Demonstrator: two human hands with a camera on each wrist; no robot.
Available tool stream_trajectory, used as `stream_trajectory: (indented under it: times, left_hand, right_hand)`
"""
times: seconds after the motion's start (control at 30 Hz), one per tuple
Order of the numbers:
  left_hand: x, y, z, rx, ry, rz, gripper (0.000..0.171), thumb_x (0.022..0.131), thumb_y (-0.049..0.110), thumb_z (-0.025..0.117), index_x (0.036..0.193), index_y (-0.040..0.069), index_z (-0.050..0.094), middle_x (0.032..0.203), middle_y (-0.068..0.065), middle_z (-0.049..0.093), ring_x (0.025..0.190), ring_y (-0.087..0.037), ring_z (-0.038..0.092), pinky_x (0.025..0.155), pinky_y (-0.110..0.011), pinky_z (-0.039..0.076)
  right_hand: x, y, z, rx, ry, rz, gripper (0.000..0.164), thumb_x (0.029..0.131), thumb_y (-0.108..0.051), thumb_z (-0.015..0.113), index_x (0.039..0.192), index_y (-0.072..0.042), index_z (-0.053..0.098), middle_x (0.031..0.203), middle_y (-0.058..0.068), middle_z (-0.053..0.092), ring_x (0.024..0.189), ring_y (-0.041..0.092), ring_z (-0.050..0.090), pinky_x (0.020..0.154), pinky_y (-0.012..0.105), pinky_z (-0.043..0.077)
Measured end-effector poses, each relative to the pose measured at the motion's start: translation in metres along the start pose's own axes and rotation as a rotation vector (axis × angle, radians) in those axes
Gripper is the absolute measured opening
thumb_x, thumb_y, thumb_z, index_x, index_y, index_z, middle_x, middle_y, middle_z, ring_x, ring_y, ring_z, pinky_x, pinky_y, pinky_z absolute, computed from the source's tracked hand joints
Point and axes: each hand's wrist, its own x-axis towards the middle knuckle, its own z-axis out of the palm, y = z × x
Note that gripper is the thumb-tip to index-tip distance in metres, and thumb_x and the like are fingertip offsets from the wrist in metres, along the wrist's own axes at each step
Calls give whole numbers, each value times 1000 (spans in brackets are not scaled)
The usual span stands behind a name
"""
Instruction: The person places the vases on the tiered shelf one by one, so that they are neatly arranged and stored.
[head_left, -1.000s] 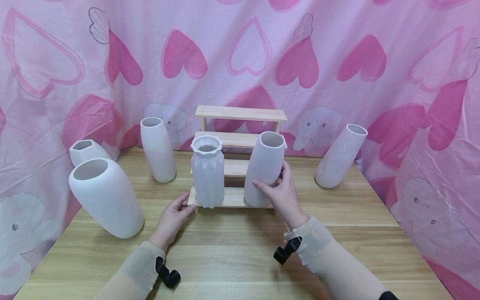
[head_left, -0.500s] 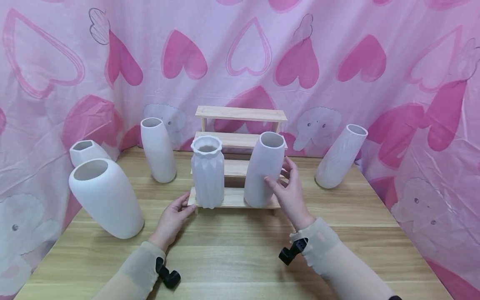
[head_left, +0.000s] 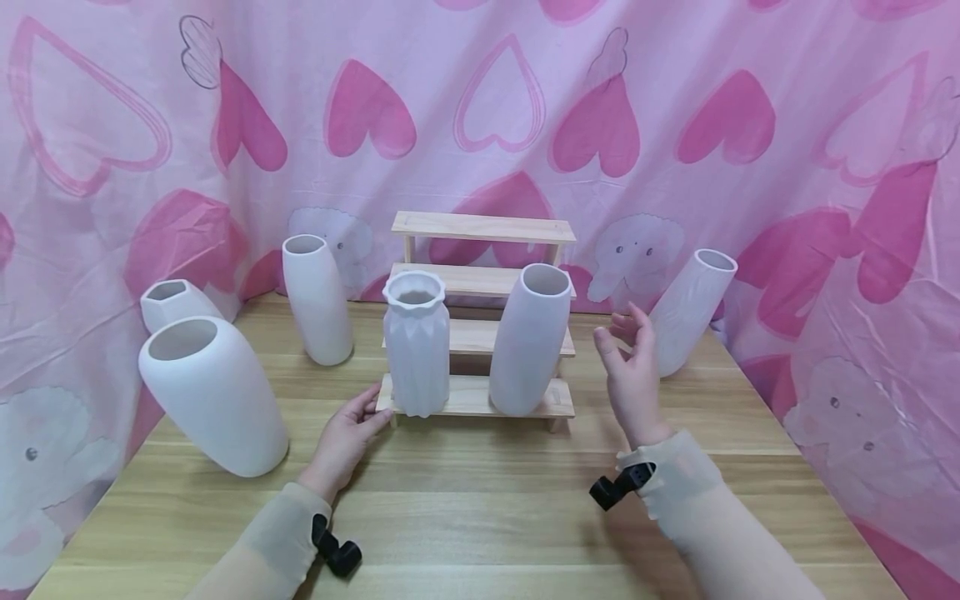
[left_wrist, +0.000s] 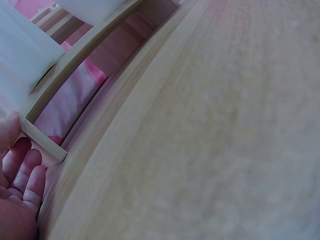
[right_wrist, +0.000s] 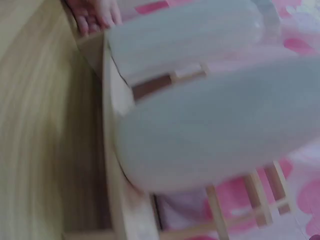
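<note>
A stepped wooden display stand (head_left: 468,398) stands mid-table. On its lowest tier are a white fluted vase (head_left: 417,358) with a scalloped rim, at the left, and a smooth white vase (head_left: 528,342) at the right. My left hand (head_left: 343,437) pinches the left end of that tier, its thumb (left_wrist: 9,131) at the board's edge. My right hand (head_left: 633,379) is raised right of the stand, fingers slightly bent, holding nothing. Behind it is a textured white vase (head_left: 693,304), its lower left side partly hidden by the hand.
At the left of the table (head_left: 465,517) are a wide white vase (head_left: 217,400), a vase with an angular mouth (head_left: 176,302) partly hidden behind it, and a tall slim vase (head_left: 317,304). A pink heart-print curtain (head_left: 480,100) hangs behind and at both sides.
My right hand has let go of the smooth vase and moved right, away from the stand. The vase stays on the lowest tier. My left hand has kept its place.
</note>
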Motion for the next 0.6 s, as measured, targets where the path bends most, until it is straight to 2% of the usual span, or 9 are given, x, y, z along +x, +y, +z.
stream_trajectory:
  times: [0.23, 0.43, 0.6]
  left_hand:
    - [0, -1, 0, -4, -1, 2, 58, 92, 17, 66, 145, 11, 43, 118, -12, 59, 104, -14, 52, 85, -17, 45]
    - [0, -1, -1, -13, -2, 1, 58, 92, 17, 66, 145, 10, 43, 119, -12, 59, 105, -12, 53, 86, -16, 44]
    - [0, -2, -1, -21, -5, 2, 58, 92, 17, 66, 145, 10, 43, 120, -12, 59, 105, -10, 54, 87, -15, 44]
  right_hand:
    - [17, 3, -22, 6, 123, 2, 70, 93, -36, 64, 148, -13, 27, 134, 5, 42, 124, 24, 39, 104, 40, 35]
    - [33, 12, -38, -21, 244, 68, 72, 88, -36, 70, 146, -14, 32, 133, 6, 44, 122, 19, 42, 104, 38, 36]
    - [45, 23, -51, -49, 337, 99, 72, 85, -37, 73, 143, -13, 36, 128, 5, 46, 120, 23, 45, 101, 33, 38]
